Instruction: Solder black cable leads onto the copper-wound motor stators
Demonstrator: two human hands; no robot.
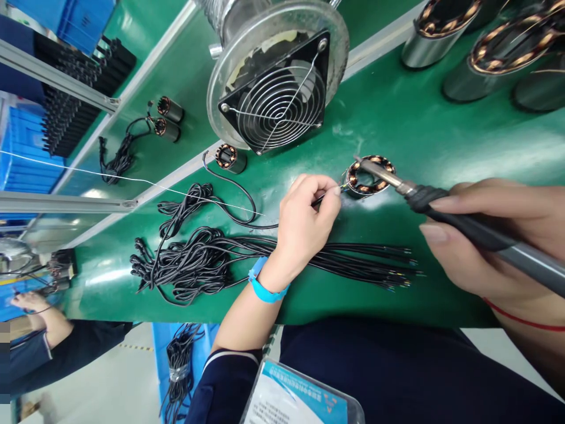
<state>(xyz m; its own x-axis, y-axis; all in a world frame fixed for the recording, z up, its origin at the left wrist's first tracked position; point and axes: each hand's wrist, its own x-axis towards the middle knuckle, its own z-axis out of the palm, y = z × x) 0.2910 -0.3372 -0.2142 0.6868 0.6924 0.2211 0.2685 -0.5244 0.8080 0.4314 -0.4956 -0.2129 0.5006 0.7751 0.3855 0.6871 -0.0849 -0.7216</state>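
My left hand [306, 221], with a blue wristband, pinches the end of a black cable [238, 219] close to the left rim of a motor stator [368, 187] wound with copper. Short thin coloured wires stick out from between my fingertips toward the stator. In my right hand [489, 235] is a soldering iron [441, 203], its tip resting at or just over the top of the stator's windings. A faint wisp of smoke rises near the tip. Whether the wires touch the windings I cannot tell.
A round metal fume duct with a fan grille [280, 115] stands behind the stator. A bundle of black cables [198, 265] lies under my left forearm. Several larger-looking stators [498, 53] stand at the upper right. Another person's hand [30, 301] shows at far left.
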